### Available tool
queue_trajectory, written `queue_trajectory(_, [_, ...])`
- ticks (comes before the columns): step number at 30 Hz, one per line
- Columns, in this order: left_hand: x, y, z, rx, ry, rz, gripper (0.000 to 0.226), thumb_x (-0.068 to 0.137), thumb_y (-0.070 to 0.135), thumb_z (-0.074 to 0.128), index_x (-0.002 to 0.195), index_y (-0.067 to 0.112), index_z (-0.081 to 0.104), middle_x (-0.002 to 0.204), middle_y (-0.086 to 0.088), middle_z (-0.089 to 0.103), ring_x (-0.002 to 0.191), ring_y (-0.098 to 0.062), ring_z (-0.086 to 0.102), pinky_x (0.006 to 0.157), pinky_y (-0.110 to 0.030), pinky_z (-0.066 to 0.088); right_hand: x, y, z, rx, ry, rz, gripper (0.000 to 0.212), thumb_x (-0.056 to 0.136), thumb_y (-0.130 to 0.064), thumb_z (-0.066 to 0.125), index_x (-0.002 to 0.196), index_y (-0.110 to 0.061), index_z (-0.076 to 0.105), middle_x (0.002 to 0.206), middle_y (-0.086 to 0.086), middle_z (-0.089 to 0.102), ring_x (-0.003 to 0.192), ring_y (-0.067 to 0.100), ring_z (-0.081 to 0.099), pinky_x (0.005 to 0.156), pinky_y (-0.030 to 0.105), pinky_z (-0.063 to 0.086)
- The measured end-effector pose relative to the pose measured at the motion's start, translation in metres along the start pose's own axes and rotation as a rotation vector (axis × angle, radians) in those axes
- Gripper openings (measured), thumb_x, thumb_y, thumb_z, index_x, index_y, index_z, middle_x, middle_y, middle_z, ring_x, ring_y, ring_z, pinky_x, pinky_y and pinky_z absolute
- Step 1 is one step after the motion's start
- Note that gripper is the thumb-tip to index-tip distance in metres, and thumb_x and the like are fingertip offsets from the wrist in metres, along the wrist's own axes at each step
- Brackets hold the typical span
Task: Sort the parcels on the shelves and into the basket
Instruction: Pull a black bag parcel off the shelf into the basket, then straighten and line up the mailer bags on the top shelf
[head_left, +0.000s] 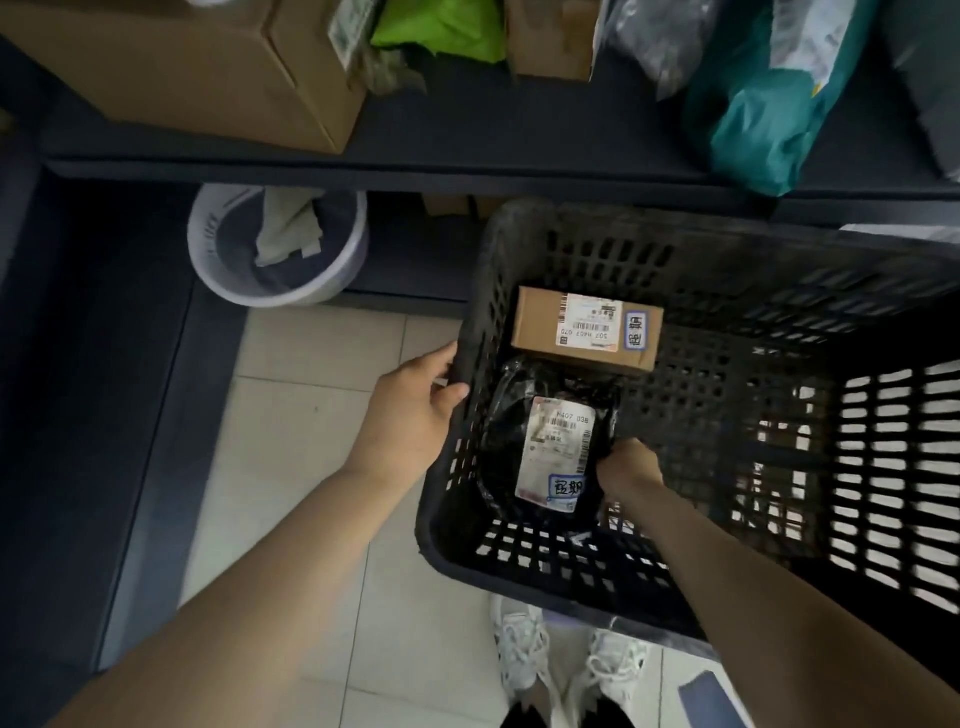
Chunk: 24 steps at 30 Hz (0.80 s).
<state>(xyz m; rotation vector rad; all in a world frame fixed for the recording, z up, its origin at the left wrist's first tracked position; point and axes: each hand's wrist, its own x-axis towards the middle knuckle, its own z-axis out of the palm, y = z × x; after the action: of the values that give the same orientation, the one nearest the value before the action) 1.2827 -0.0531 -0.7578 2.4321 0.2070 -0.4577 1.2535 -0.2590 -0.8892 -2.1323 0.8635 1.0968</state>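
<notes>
1. At far left, on the dark shelf (467, 169), stands a large cardboard box (197, 67); beside it to the right lies a bright green bag (441, 26).
2. Below the shelf edge, a white wastebasket (278, 244) stands on the floor with crumpled paper inside.
3. Left hand (415, 400): grips the rim of the basket's left wall, thumb and fingers curled round the edge.
4. Black slatted basket (727, 270): sits in front of the shelf, above the tiled floor, and contains two parcels.
5. Small cardboard parcel (550, 332): lies flat in the basket at its far left corner, printed label facing up.
6. Black plastic-wrapped parcel (519, 441): lies in the basket, nearer the person, touching the cardboard parcel's near side; its white label faces up.
7. Right hand (628, 467): reaches inside the basket, fingers closed on the right edge of the black plastic-wrapped parcel.
8. Teal bag (763, 104): lies on the shelf at upper right, overhanging its front edge above the basket.
9. White shoes (519, 649): visible on the floor tiles below the basket's near wall.
</notes>
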Motion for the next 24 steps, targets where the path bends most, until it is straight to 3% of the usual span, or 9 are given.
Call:
queue_trajectory(4, [-0.001, -0.004, 0.004, 0.021, 0.022, -0.010, 0.047, 0.094, 0.015, 0.056, 0.139, 0.024, 0.045, 0.114, 0.003, 0.063, 0.094, -0.004, 0.053, 0.081, -0.001, 0.029, 0.014, -0.006, 0.000, -0.087, -0.034, -0.006, 0.020, 0.093, 0.004, 0.040, 0.089, 0.003, 0.060, 0.104, 0.022, 0.065, 0.092, 0.034, 0.066, 0.080, 0.038, 0.055])
queue_trajectory(8, [-0.003, -0.005, 0.009, 0.057, 0.033, -0.023, 0.048, 0.096, 0.017, 0.052, 0.142, 0.021, 0.041, 0.126, -0.004, 0.060, 0.111, -0.014, 0.057, 0.086, -0.009, 0.031, 0.023, -0.015, 0.010, -0.156, -0.098, -0.001, 0.032, 0.097, -0.002, 0.037, 0.123, 0.007, 0.052, 0.107, 0.019, 0.061, 0.101, 0.032, 0.059, 0.073, 0.033, 0.045])
queue_trajectory(11, [-0.003, -0.007, 0.008, 0.083, 0.005, -0.056, 0.049, 0.097, 0.022, 0.050, 0.144, 0.026, 0.037, 0.129, -0.003, 0.059, 0.116, -0.017, 0.056, 0.095, -0.019, 0.036, 0.010, -0.014, 0.013, -0.142, -0.133, 0.029, 0.052, 0.098, -0.006, 0.037, 0.146, 0.003, 0.020, 0.135, 0.023, 0.047, 0.115, 0.033, 0.053, 0.079, 0.035, 0.048])
queue_trajectory(13, [-0.006, -0.006, 0.004, 0.132, -0.026, -0.069, 0.049, 0.097, 0.028, 0.048, 0.144, 0.031, 0.035, 0.130, -0.001, 0.059, 0.116, -0.017, 0.056, 0.099, -0.031, 0.043, -0.001, -0.006, 0.003, -0.128, -0.132, 0.014, 0.060, 0.097, -0.012, 0.042, 0.148, -0.001, 0.013, 0.136, 0.021, 0.046, 0.109, 0.032, 0.055, 0.067, 0.031, 0.044])
queue_trajectory(15, [-0.013, 0.002, -0.006, 0.158, -0.011, -0.079, 0.050, 0.097, 0.036, 0.046, 0.145, 0.032, 0.033, 0.132, 0.000, 0.057, 0.118, -0.018, 0.054, 0.098, -0.038, 0.046, -0.016, -0.002, -0.016, -0.148, -0.090, -0.038, 0.058, 0.096, -0.021, 0.046, 0.145, -0.001, 0.021, 0.125, 0.020, 0.053, 0.099, 0.031, 0.058, 0.065, 0.030, 0.044])
queue_trajectory(18, [-0.034, 0.028, -0.032, 0.199, 0.041, -0.053, 0.052, 0.097, 0.038, 0.045, 0.146, 0.029, 0.031, 0.133, -0.002, 0.054, 0.120, -0.021, 0.051, 0.096, -0.040, 0.046, -0.044, -0.004, -0.053, -0.315, -0.059, -0.197, 0.044, 0.097, -0.023, 0.039, 0.137, -0.007, 0.042, 0.095, 0.013, 0.050, 0.070, 0.023, 0.049, 0.061, 0.028, 0.044])
queue_trajectory(20, [-0.055, 0.050, -0.059, 0.267, 0.053, -0.002, 0.052, 0.097, 0.038, 0.044, 0.146, 0.029, 0.030, 0.135, -0.002, 0.051, 0.121, -0.021, 0.049, 0.093, -0.038, 0.047, -0.077, -0.015, -0.079, -0.458, -0.118, -0.284, 0.042, 0.101, -0.014, 0.031, 0.143, -0.007, 0.036, 0.093, 0.009, 0.045, 0.060, 0.017, 0.037, 0.053, 0.023, 0.033])
queue_trajectory(22, [-0.078, 0.071, -0.092, 0.364, 0.077, 0.038, 0.052, 0.098, 0.039, 0.041, 0.147, 0.030, 0.027, 0.136, 0.000, 0.048, 0.120, -0.020, 0.048, 0.091, -0.036, 0.047, -0.115, -0.032, -0.105, -0.547, -0.133, -0.386, 0.043, 0.103, -0.013, 0.028, 0.146, -0.009, 0.030, 0.109, 0.015, 0.053, 0.069, 0.019, 0.047, 0.056, 0.027, 0.036])
queue_trajectory(24, [-0.102, 0.090, -0.132, 0.470, 0.138, 0.067, 0.051, 0.099, 0.040, 0.037, 0.148, 0.032, 0.024, 0.137, 0.003, 0.047, 0.120, -0.018, 0.048, 0.089, -0.032, 0.046, -0.158, -0.057, -0.129, -0.600, -0.092, -0.510, 0.044, 0.103, -0.024, 0.033, 0.143, -0.008, 0.031, 0.131, 0.018, 0.049, 0.103, 0.029, 0.056, 0.074, 0.030, 0.044])
